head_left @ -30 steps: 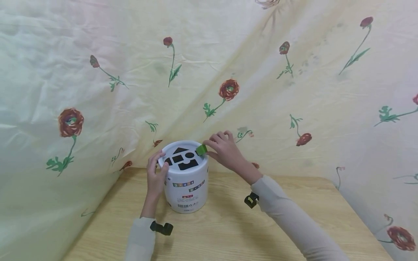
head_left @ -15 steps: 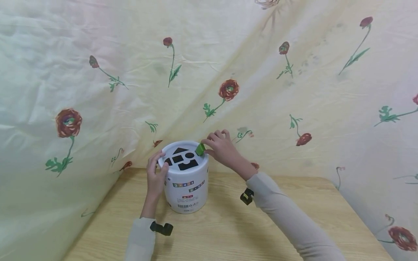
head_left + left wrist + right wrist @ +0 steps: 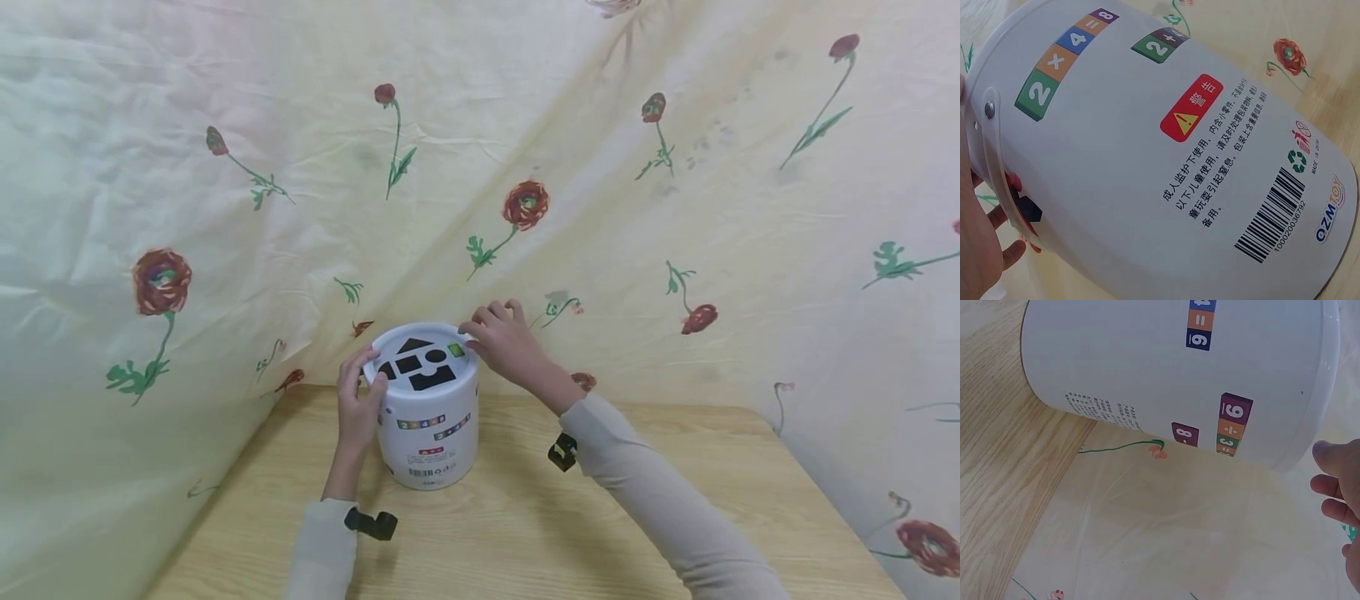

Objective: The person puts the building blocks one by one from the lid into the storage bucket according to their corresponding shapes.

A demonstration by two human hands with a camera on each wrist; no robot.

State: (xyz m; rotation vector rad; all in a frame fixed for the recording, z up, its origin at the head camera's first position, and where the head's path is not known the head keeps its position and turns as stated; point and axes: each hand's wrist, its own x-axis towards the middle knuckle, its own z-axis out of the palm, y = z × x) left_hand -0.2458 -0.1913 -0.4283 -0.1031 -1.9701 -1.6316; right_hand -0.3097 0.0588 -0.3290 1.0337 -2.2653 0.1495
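Observation:
A white toy bucket (image 3: 427, 433) stands upright on the table, its lid (image 3: 390, 340) cut with several dark shaped holes. My left hand (image 3: 358, 400) grips its left side, thumb on the rim and fingers round the edge. In the left wrist view, part of that hand (image 3: 985, 244) shows beside the bucket's handle (image 3: 999, 169). A green block (image 3: 457, 350) sits in the lid's right-hand hole with only its top showing. Just right of it, my right hand (image 3: 510, 343) hovers at the rim with loosely bent fingers, holding nothing. The right wrist view shows its thumb and fingers (image 3: 1332, 459) near the rim.
The wooden table (image 3: 637, 500) extends in front of and right of the bucket. Flower-printed cloth (image 3: 465, 150) hangs close behind it and along both sides. A black camera is worn on each wrist.
The green block was pinched by my right hand over the lid, tilted upright, and sank into the hole. The right fingers let it go. The left hand and bucket stayed still.

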